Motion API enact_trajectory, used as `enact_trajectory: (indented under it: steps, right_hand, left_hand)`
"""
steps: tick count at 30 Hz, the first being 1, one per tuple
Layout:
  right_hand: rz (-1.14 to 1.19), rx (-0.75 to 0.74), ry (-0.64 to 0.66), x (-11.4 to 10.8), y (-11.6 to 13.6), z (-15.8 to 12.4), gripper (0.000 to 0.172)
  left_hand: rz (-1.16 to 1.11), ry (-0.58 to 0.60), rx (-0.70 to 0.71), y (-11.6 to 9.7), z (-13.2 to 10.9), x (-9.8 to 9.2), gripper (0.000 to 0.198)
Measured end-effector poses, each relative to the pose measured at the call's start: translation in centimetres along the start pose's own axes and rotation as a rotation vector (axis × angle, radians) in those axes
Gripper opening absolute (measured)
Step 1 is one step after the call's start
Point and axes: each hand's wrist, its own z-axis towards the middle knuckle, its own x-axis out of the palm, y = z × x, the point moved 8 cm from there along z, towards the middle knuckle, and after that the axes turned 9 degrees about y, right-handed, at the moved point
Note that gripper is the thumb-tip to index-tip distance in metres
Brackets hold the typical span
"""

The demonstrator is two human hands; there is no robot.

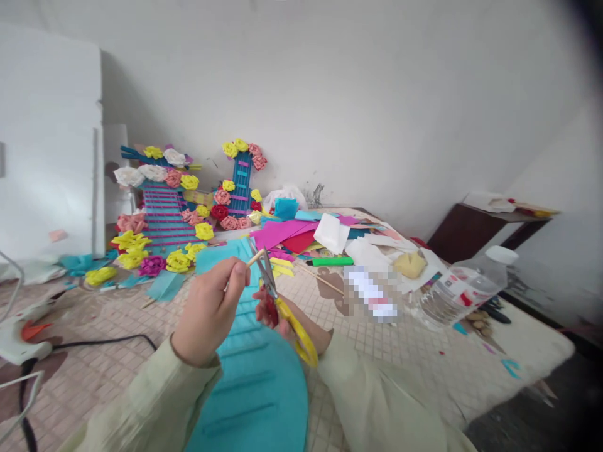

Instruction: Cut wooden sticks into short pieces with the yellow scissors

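Observation:
My left hand (213, 309) is closed around a thin wooden stick (255, 258), whose end pokes out past the thumb. My right hand (272, 311) grips scissors (286, 312) with yellow handles. Their blades point up and away from me, spread on either side of the stick's tip. Below both hands lies a long turquoise paper-covered piece (276, 402) with a rounded near end and raised ridges across it. Most of the stick is hidden inside my left hand.
A white glue gun (23, 329) with a cable lies at left. Behind stand two flower-trimmed paper models, one wide (164, 216) and one tall (241, 182). Coloured paper sheets (287, 232), a green marker (330, 261) and a tilted plastic bottle (464, 285) are on the table.

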Motion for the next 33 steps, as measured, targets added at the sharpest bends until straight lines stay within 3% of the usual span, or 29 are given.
enact_trajectory:
  steps: [3,6,11,19,25,33]
  right_hand:
    - [0.078,-0.006,0.051,0.4,-0.4,0.2,0.082]
    - [0.135,0.013,0.092,0.3,0.8,-0.2,0.077]
    - [0.107,0.05,0.133,0.4,2.4,-0.6,0.066]
    - [0.2,0.109,0.097,0.9,1.7,-0.5,0.07]
    - [0.283,0.156,0.073,1.0,2.5,-0.7,0.051]
    - [0.217,0.204,0.03,0.9,2.7,-0.6,0.043]
  left_hand:
    - [0.087,0.032,0.075,-0.7,0.8,0.3,0.034]
    - [0.14,0.078,0.139,-0.6,0.8,0.8,0.032]
    - [0.212,0.112,0.144,0.3,0.4,1.2,0.031]
    - [0.247,0.135,0.187,0.2,0.6,1.3,0.026]
    - [0.28,0.155,0.25,-0.1,0.5,1.6,0.026]
    - [0.376,0.184,0.316,0.1,0.5,1.9,0.029]
